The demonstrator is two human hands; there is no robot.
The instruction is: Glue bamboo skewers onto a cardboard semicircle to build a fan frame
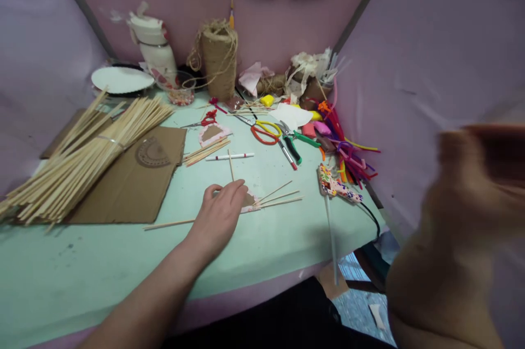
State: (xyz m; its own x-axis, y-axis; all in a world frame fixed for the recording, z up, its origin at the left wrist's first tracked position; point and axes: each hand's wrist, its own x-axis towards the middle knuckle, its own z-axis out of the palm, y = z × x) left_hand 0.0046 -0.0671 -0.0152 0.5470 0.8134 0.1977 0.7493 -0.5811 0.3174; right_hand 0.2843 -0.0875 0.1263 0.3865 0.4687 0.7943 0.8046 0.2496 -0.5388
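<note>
My left hand rests on the table with its fingers bent down over a small cardboard piece edged in pink and white, pressing it against the tabletop. Several thin wooden sticks fan out from the right side of that piece. Another stick sticks up past my fingertips, and a further one shows left of my wrist. Raised at the far right, off the table, my right hand is smeared by motion, so its fingers do not show clearly. A patterned glue gun with a clear glue stick lies nearest to it.
A bundle of wooden sticks lies on cardboard at left. Scissors, pruning shears and bright pipe cleaners lie right of centre. Behind stand a twine spool and a white bottle. Walls flank the table.
</note>
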